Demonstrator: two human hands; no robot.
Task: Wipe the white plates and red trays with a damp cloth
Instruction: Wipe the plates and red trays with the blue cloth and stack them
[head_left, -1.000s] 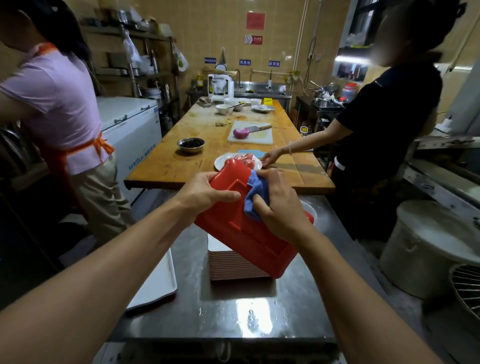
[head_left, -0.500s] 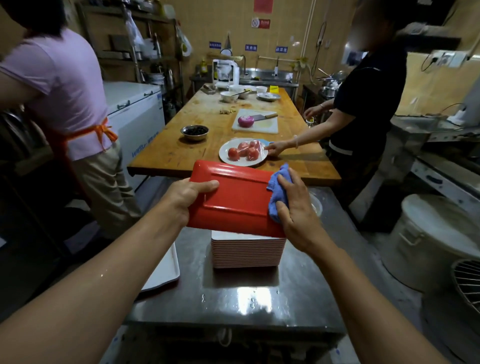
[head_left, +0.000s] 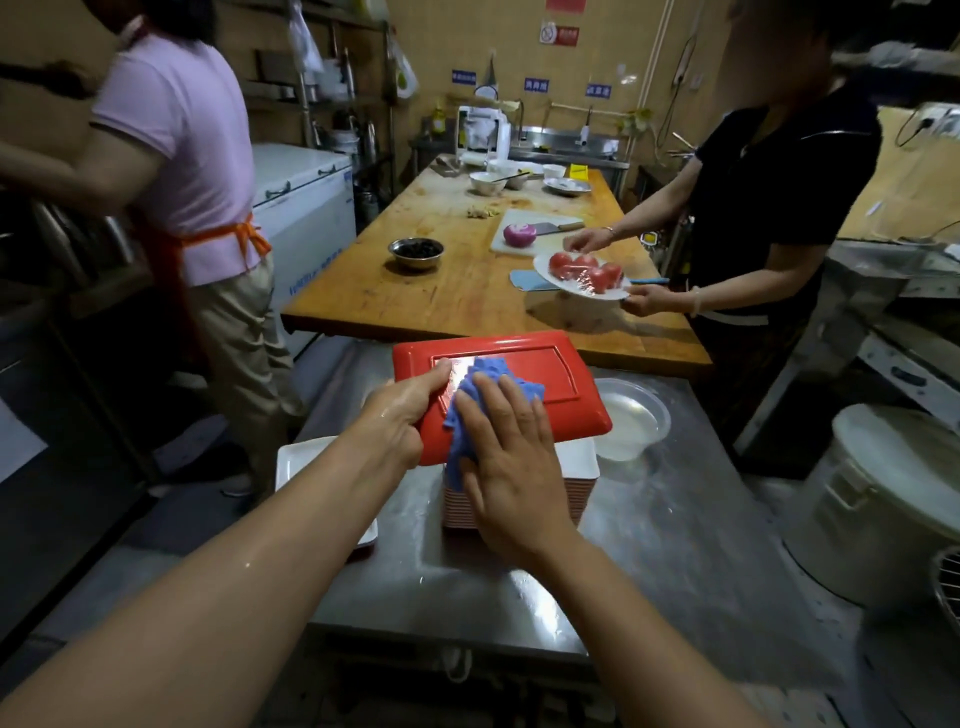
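Glossy red rectangular tray (head_left: 524, 358) clasped in left hand (head_left: 400, 410) grip, flat-fingered right hand (head_left: 506, 457) pressing crumpled blue cloth (head_left: 478, 384)

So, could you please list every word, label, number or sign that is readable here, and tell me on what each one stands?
No text can be read with certainty.
Three blue labels on the back wall: white characters, too small to read.
Red and white sign on the wall: a round prohibition symbol; its words are blurred.
Red poster above it: cut off by the frame.
White chest freezer: blue lettering on its front, blurred.
Red tray and blue cloth: no text.
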